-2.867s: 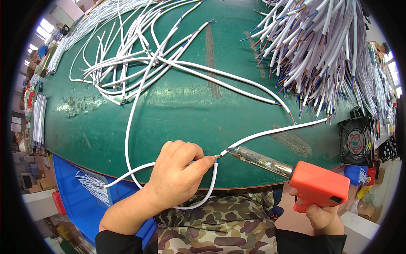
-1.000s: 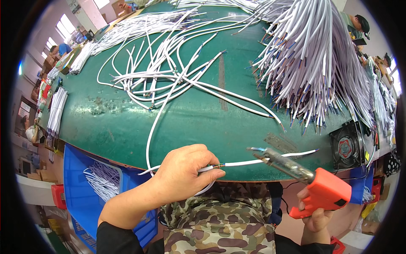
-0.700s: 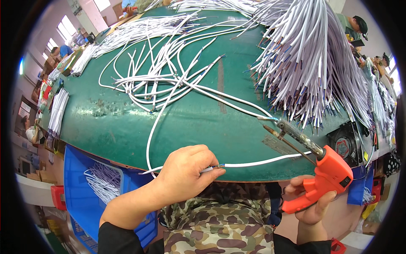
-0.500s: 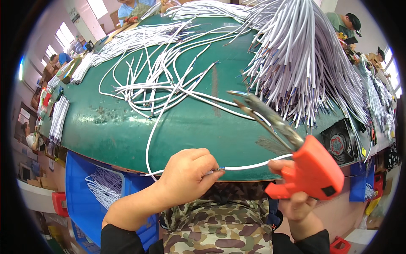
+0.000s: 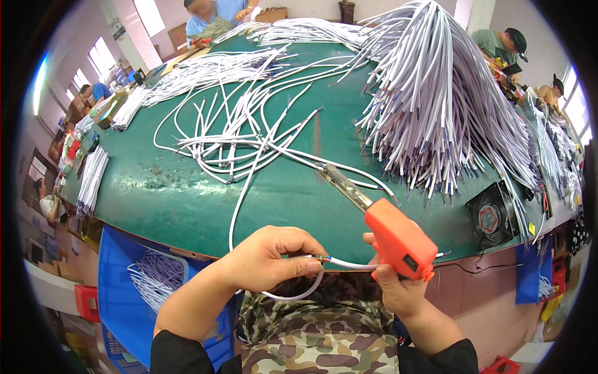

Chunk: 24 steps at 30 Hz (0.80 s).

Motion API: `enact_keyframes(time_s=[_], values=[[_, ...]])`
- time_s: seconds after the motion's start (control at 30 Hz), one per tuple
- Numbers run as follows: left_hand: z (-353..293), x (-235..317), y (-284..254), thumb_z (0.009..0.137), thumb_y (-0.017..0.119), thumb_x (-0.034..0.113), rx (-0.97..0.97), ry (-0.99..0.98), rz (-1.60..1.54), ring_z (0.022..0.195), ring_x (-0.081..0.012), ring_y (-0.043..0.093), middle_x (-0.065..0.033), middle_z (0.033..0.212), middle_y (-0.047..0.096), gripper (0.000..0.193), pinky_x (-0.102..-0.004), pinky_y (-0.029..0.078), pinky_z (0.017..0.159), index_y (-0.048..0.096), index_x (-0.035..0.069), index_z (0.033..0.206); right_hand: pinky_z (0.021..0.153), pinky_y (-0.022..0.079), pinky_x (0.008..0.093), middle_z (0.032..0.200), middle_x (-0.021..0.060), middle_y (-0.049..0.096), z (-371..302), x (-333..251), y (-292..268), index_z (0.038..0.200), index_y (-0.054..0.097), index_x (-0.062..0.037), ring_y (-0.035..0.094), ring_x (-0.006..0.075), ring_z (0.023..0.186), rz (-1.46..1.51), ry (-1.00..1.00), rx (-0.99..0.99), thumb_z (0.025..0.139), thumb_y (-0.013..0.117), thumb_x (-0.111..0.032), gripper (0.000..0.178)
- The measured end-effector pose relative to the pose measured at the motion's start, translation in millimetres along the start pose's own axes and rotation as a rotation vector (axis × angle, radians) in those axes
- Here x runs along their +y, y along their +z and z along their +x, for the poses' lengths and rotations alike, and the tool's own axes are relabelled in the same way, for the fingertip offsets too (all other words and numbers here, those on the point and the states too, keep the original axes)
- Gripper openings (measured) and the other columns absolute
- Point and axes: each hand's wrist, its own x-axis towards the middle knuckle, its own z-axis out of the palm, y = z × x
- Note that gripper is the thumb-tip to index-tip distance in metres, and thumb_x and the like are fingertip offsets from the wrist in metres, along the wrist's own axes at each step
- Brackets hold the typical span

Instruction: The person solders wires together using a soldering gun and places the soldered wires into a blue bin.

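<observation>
Near the front edge of the table, my left hand point(image 5: 277, 255) is closed in a pinch on white cable. Just past my fingertips, bare coloured wires point(image 5: 319, 258) show where cable ends meet. A white cable point(image 5: 349, 265) runs from there towards my right hand point(image 5: 402, 293), passing behind it. My right hand is wrapped round the handle of a red soldering gun point(image 5: 402, 237). Its metal tip point(image 5: 336, 179) points up and left over the table, apart from the wires. Another white cable point(image 5: 233, 218) drops from the loose heap to my left hand, and a loop hangs below the fingers.
On the green table point(image 5: 187, 199) lie loose white cables point(image 5: 243, 140). A big hanging bundle of cables point(image 5: 430, 100) stands at right, beside a black fan point(image 5: 492, 215). A blue bin point(image 5: 115, 274) is below the table at left. Co-workers point(image 5: 215, 19) sit beyond.
The soldering gun has swung left and now stands closer to my left hand. A cable loop now hangs below my left hand, and the wires show more between the fingers. The view has shifted slightly.
</observation>
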Motion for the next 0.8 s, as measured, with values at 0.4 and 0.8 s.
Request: enact_keyframes(time_s=[0.4, 0.8], values=[[-35.0, -0.5, 53.9, 0.066, 0.077, 0.002, 0.559, 0.507, 0.814, 0.060, -0.0258, 0.059, -0.0093, 0.075, 0.063, 0.025, -0.0331, 0.043, 0.051, 0.062, 0.003, 0.086, 0.063, 0.051, 0.0297, 0.121, 0.0155, 0.058, 8.1, -34.6, 11.0, 0.127, 0.047, 0.0010, 0.058, 0.0135, 0.072, 0.137, 0.107, 0.186, 0.092, 0.062, -0.023, 0.045], [-35.1, 1.1, 86.8, 0.083, 0.072, 0.016, 0.567, 0.318, 0.701, 0.099, -0.0308, 0.062, -0.0182, 0.117, 0.062, 0.060, -0.0400, 0.047, 0.088, 0.045, -0.008, 0.131, 0.068, 0.052, 0.0290, 0.120, 0.0126, 0.056, -8.7, -60.8, 23.9, 0.130, 0.044, -0.0003, 0.058, 0.0134, 0.079, 0.163, 0.195, 0.180, 0.089, 0.064, -0.010, 0.046]])
